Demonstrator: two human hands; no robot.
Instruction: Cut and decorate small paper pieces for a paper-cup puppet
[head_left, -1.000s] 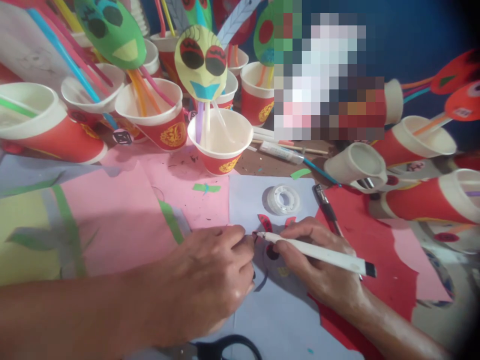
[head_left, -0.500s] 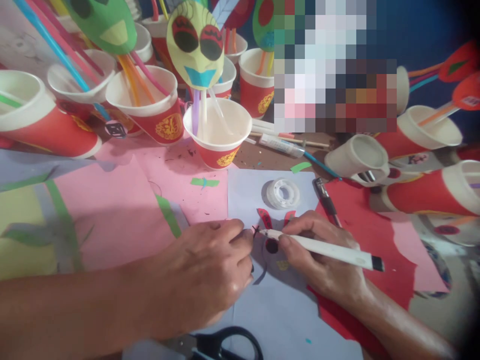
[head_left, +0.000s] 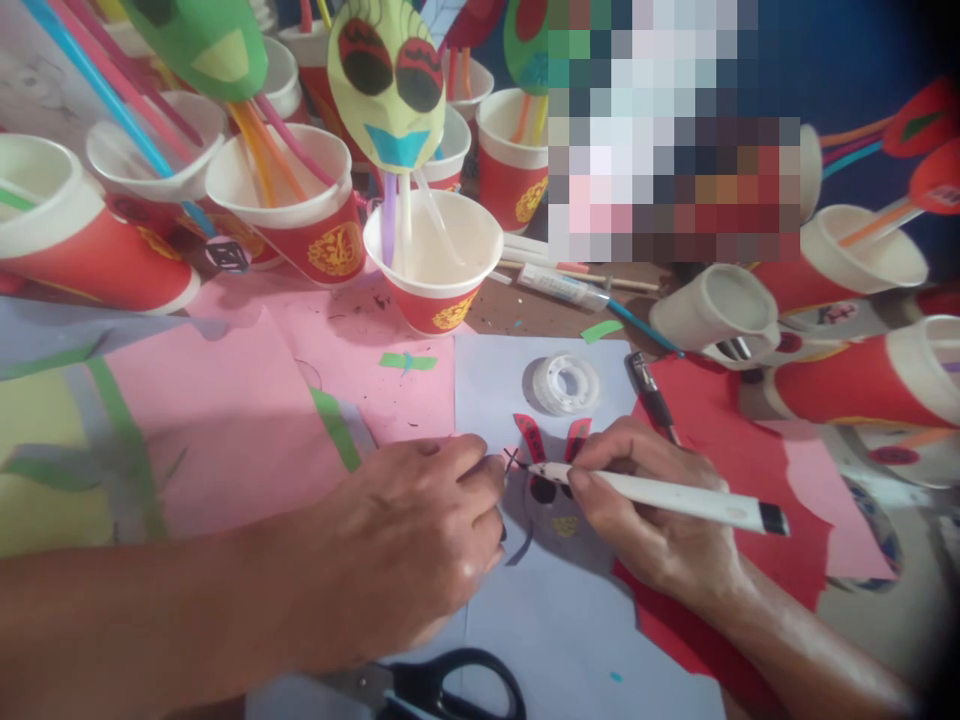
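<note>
My right hand [head_left: 645,500] grips a white marker [head_left: 675,498], its tip pointing left at a small pink paper piece [head_left: 513,459] with black lines on it. Fingers of my left hand [head_left: 442,530] are pressed together at the edge of that piece, mostly covering it. Beneath both hands lies light blue paper [head_left: 555,620]. A paper face cut-out with red ears [head_left: 529,436], dark round eyes [head_left: 543,489] and a yellow patch [head_left: 565,525] is partly hidden by my right hand and the marker. Just behind it sits a clear tape roll [head_left: 566,384].
Black-handled scissors [head_left: 457,680] lie at the front edge. Red paper [head_left: 772,530] and a black pen [head_left: 651,395] are on the right, pink paper [head_left: 225,420] on the left. Red-and-white paper cups [head_left: 435,290] with straws and a white mug [head_left: 716,315] line the back.
The marker tip has shifted slightly right, and its rear end has swung a little right and up. A crossing black line on the pink piece looks longer. My left hand stays nearly still.
</note>
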